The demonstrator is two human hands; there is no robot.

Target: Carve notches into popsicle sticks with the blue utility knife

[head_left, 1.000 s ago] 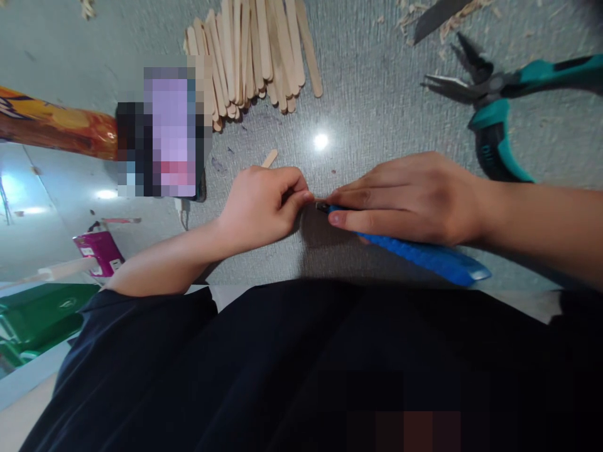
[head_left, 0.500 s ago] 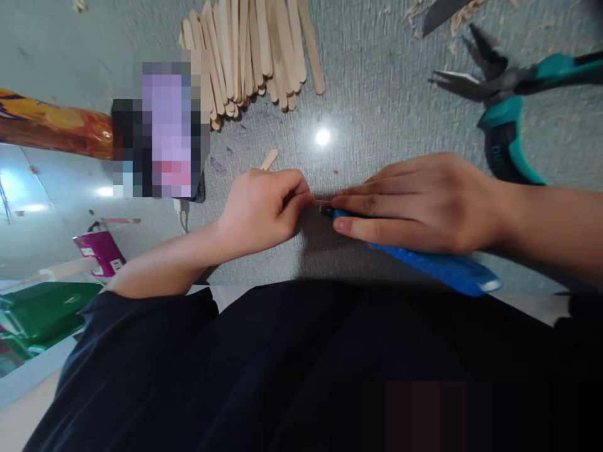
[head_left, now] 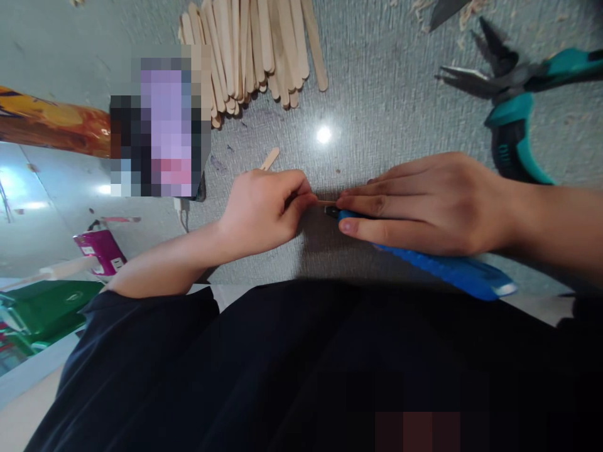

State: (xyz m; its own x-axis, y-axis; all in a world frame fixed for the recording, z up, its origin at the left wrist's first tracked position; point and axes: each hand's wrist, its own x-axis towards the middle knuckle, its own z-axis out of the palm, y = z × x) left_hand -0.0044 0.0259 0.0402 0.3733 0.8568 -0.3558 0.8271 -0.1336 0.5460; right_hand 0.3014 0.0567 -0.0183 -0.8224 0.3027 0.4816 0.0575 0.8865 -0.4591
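Observation:
My left hand [head_left: 271, 204] is closed in a pinch on a thin wooden craft stick [head_left: 325, 203], seen edge-on between my two hands. My right hand [head_left: 433, 204] lies palm down with its fingers pressed together over a blue utility knife [head_left: 447, 271]. The knife's dark tip points left, just below the stick, and its blue tail sticks out under my palm. My right fingertips meet the stick's right end; the contact of blade and wood is hidden. Another piece of craft stick [head_left: 270, 159] shows behind my left knuckles.
A pile of craft sticks [head_left: 249, 50] lies at the top. Pliers with teal handles [head_left: 511, 119] rest open at the right, near a dark blade [head_left: 445, 11] and shavings. At the left are a blurred-out phone [head_left: 167, 125], an orange bottle [head_left: 56, 122] and a purple box [head_left: 100, 252].
My right hand and the knife have shifted slightly right, showing a bit more of the stick between my hands. The view has moved slightly too. My left hand stays nearly still.

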